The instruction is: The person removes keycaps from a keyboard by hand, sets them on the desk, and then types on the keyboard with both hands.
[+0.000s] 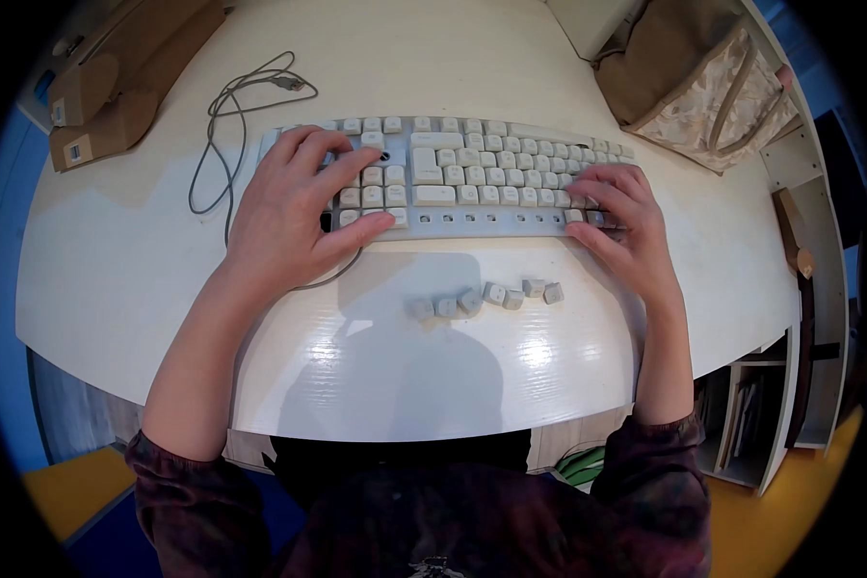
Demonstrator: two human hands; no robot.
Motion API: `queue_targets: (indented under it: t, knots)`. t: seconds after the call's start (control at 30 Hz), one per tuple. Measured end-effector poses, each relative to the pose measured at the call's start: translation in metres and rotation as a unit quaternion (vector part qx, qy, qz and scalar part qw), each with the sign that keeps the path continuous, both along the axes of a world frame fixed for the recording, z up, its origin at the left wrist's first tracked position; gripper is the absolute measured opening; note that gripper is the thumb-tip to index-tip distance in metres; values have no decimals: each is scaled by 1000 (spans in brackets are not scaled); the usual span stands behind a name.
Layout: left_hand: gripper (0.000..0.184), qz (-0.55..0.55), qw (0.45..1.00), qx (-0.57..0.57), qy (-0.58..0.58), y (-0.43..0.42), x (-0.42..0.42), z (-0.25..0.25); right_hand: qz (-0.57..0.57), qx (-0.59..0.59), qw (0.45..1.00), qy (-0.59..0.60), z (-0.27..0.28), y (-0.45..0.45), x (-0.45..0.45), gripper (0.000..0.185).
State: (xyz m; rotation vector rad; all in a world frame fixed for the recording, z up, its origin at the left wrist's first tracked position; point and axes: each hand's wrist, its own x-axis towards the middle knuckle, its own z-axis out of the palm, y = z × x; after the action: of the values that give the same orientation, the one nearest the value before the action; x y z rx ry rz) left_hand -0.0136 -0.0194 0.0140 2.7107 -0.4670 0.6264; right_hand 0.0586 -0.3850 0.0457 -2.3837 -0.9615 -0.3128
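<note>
A pale computer keyboard (453, 217) lies on the white table, its nearest row showing a line of bare key sockets. My left hand (294, 193) rests over its left end, fingers spread, with the index fingertip near an exposed dark socket (385, 156) and the thumb on a lower key. On the right end is my right hand (621, 217), fingers bent over the keys and thumb at a keycap (574, 216) in the near row. Thumb and fingertips stand apart; what lies under the palm is hidden. Several loose keycaps (494, 293) sit on the table in front of the keyboard.
A grey cable (229, 120) loops behind and left of the keyboard. Brown cardboard (116, 116) stands at the back left, and a brown bag (689, 82) at the back right. The table's curved front edge (414, 438) is close to my body. Shelves (756, 414) stand at right.
</note>
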Motion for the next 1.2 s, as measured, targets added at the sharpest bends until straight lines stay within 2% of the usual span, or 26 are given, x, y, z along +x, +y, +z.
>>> queue_targets:
  t: [0.03, 0.07, 0.27, 0.37, 0.57, 0.67, 0.77, 1.07, 1.2]
  knots:
    - [56, 1, 1000, 0, 0, 0, 0, 0, 5, -10, 998, -60, -5, 1, 5, 40]
    - [56, 2, 1000, 0, 0, 0, 0, 0, 3, 12, 1000, 19, -13, -4, 10, 46]
    - [56, -5, 1000, -9, 0, 0, -1, 2, 17, -4, 1000, 7, -20, -8, 15, 51]
    - [56, -1, 1000, -5, 0, 0, -1, 1, 18, 15, 1000, 20, -25, -7, 15, 47]
    - [56, 9, 1000, -3, 4, 1, 0, 1, 11, -19, 998, -57, -29, 1, 11, 33]
    - [56, -1, 1000, -4, -4, 3, 1, 1, -12, 19, 999, -25, -32, 1, 16, 28]
    - [55, -6, 1000, -11, 1, 4, 1, 2, -10, 14, 999, -46, -30, 3, 15, 24]
    - [56, 1, 1000, -10, 2, 3, 0, 2, -17, 184, 983, -20, -25, -5, 14, 17]
    - [56, 2, 1000, -6, 2, 3, 0, 2, -30, 128, 991, 18, -13, -13, 10, 10]
